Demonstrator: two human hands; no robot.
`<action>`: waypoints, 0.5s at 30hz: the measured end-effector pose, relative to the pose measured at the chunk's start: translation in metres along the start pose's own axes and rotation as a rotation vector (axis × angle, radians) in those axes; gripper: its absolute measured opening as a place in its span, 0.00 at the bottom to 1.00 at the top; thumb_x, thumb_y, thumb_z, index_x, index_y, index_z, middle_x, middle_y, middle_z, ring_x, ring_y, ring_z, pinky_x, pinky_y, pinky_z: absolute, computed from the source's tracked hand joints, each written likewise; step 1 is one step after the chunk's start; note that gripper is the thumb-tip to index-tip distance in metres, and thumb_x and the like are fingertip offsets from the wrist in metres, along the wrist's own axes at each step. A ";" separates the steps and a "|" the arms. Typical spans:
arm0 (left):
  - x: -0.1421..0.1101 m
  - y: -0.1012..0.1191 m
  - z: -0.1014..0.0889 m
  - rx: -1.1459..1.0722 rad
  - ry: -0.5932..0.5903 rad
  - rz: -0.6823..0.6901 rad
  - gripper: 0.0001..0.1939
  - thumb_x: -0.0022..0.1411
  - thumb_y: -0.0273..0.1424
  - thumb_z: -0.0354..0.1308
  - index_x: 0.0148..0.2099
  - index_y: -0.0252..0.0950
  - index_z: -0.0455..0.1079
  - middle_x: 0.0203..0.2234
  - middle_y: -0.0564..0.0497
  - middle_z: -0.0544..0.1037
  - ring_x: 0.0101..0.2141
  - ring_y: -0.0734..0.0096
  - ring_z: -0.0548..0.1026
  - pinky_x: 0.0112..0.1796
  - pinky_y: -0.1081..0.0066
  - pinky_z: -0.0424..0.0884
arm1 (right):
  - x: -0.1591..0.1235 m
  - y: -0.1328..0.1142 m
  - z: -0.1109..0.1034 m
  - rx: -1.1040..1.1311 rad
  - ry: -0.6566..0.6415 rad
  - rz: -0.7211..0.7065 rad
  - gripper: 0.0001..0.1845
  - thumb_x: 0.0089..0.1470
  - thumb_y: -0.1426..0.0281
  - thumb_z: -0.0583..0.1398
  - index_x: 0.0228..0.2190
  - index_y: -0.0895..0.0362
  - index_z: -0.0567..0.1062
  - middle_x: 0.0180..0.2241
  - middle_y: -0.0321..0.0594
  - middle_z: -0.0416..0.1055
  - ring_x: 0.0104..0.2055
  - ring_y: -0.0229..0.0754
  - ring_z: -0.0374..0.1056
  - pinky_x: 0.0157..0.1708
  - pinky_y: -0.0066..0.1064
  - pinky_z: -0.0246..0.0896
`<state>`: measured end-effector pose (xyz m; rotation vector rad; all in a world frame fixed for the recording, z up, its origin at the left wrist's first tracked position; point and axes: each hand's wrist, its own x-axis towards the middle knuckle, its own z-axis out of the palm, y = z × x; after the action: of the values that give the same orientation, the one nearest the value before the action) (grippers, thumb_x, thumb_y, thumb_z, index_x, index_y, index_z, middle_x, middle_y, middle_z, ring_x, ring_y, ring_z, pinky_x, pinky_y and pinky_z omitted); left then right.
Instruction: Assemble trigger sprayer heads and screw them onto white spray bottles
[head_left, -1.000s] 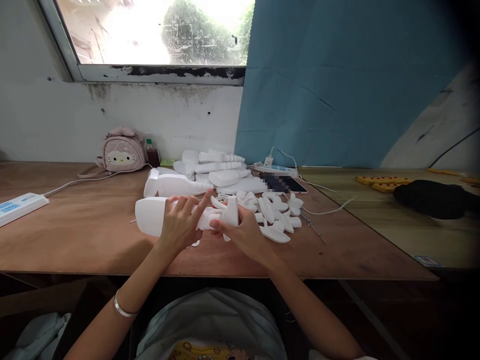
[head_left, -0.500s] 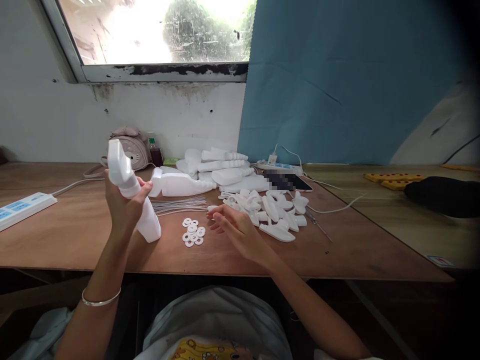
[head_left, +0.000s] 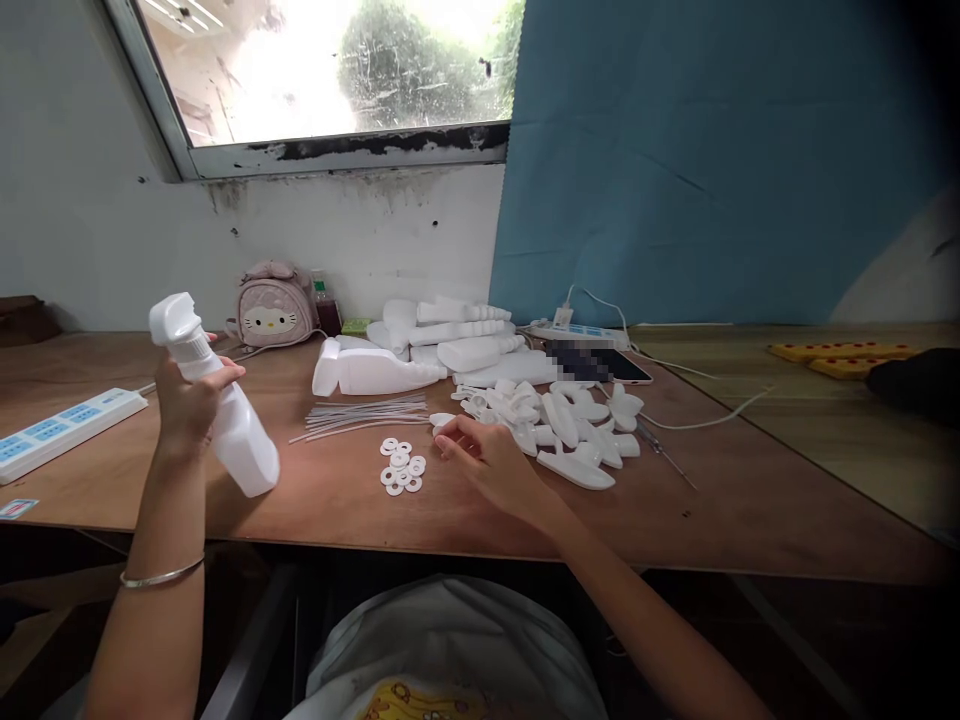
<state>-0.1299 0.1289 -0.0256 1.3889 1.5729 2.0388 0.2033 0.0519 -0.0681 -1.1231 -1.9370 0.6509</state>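
My left hand (head_left: 189, 400) is wrapped round a white spray bottle (head_left: 217, 410), held tilted above the left part of the wooden table (head_left: 337, 500), its capped head pointing up and left. My right hand (head_left: 484, 458) lies on the table with loosely curled fingers, fingertips next to a small white piece by the heap of white trigger parts (head_left: 559, 420). Several white washers (head_left: 401, 467) lie just left of that hand. A bundle of thin clear tubes (head_left: 364, 412) lies behind the washers.
A pile of white bottles (head_left: 420, 350) lies at the back, with a pink bag (head_left: 275, 306) to its left. A white power strip (head_left: 64, 430) sits far left. A phone (head_left: 600, 362), cables and a thin metal tool (head_left: 664, 450) lie to the right.
My left hand has carried the bottle away from the centre to the left, uncovering the washers and tubes. My right hand let go and settled on the table by the parts.
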 end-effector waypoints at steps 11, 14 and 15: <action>0.072 -0.058 -0.010 0.165 -0.092 -0.016 0.23 0.37 0.31 0.60 0.39 0.32 0.61 0.29 0.50 0.73 0.30 0.68 0.71 0.30 0.68 0.66 | 0.003 0.004 0.008 -0.217 -0.037 -0.016 0.08 0.54 0.68 0.53 0.30 0.57 0.71 0.26 0.37 0.71 0.27 0.37 0.65 0.28 0.27 0.56; 0.063 -0.079 -0.010 0.473 0.034 -0.052 0.23 0.34 0.36 0.64 0.32 0.34 0.59 0.27 0.50 0.70 0.33 0.61 0.69 0.33 0.63 0.64 | 0.004 0.005 0.008 -0.253 -0.048 -0.018 0.08 0.54 0.69 0.53 0.30 0.58 0.71 0.27 0.38 0.72 0.28 0.37 0.66 0.28 0.28 0.55; 0.058 -0.086 -0.011 0.520 0.052 -0.059 0.24 0.32 0.37 0.65 0.31 0.35 0.57 0.26 0.50 0.68 0.34 0.58 0.68 0.33 0.61 0.63 | 0.004 0.005 0.008 -0.266 -0.049 -0.020 0.08 0.54 0.69 0.53 0.30 0.57 0.71 0.27 0.38 0.72 0.28 0.37 0.66 0.28 0.28 0.55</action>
<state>-0.1997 0.1951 -0.0668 1.4237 2.2479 1.7098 0.1976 0.0574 -0.0752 -1.2562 -2.1193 0.4212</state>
